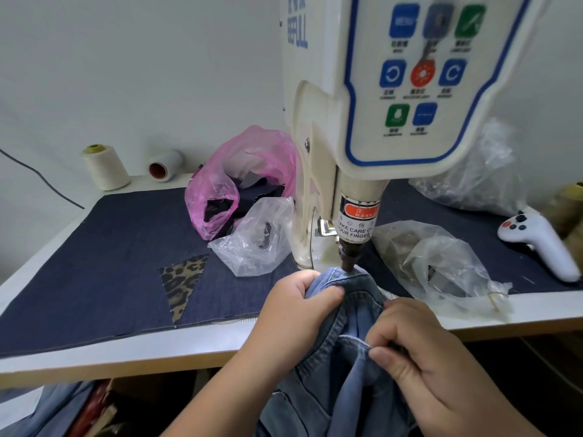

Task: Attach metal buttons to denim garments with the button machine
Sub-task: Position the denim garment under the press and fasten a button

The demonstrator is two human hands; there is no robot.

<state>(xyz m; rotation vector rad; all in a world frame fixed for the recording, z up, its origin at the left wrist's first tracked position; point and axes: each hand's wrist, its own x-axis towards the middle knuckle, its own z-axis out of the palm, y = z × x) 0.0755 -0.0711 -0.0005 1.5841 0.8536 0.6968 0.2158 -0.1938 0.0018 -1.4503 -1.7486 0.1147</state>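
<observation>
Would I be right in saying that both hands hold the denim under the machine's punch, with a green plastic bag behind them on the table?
Not quite: the bag is pink, not green, as the head view shows. The rest holds: the left hand and right hand both grip the denim under the punch.

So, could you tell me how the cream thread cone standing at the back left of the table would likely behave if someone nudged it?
The cream thread cone stands upright on its wide end, so it probably resists tipping. Once knocked over, it would likely roll in a curve, as its tapered shape suggests. The spool beside it already lies on its side.
</observation>
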